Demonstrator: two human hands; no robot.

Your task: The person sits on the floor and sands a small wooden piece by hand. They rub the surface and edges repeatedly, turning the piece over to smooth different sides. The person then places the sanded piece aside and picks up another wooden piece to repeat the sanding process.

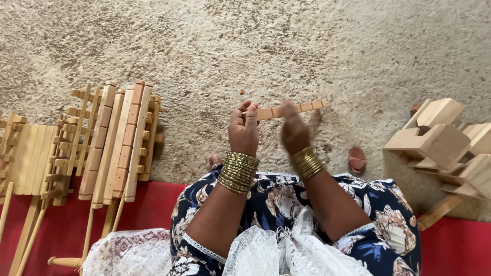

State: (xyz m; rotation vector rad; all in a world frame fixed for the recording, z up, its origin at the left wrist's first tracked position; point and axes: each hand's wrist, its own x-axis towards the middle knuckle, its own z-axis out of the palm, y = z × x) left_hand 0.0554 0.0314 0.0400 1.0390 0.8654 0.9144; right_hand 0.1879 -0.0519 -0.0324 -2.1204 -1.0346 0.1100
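Both hands meet near the middle of the frame on a thin notched wooden strip (pixel 286 109) that runs roughly level, its right end poking out past the hands toward the upper right. Left hand (pixel 244 130) has its fingers curled together around the strip's left end, thumb and fingertips pinching it from either side. Right hand (pixel 294 130) is blurred, so its fingers cannot be told apart, but it sits closed over the middle of the strip with the back of the hand toward the camera. Each wrist carries a stack of gold bangles (pixel 238 172). Below the hands lies a lap in dark floral fabric (pixel 286 199) with white lace (pixel 266 250) over it, at the bottom centre. Along the left of the frame a bundle of long notched wooden pieces (pixel 120 138) rests half on the rough sandy ground (pixel 255 46) and half on a red mat (pixel 61 225). At the right edge sits a heap of pale wooden blocks (pixel 442 140), well apart from the hands. A small wood chip (pixel 241 92) lies on the ground just above the left hand.
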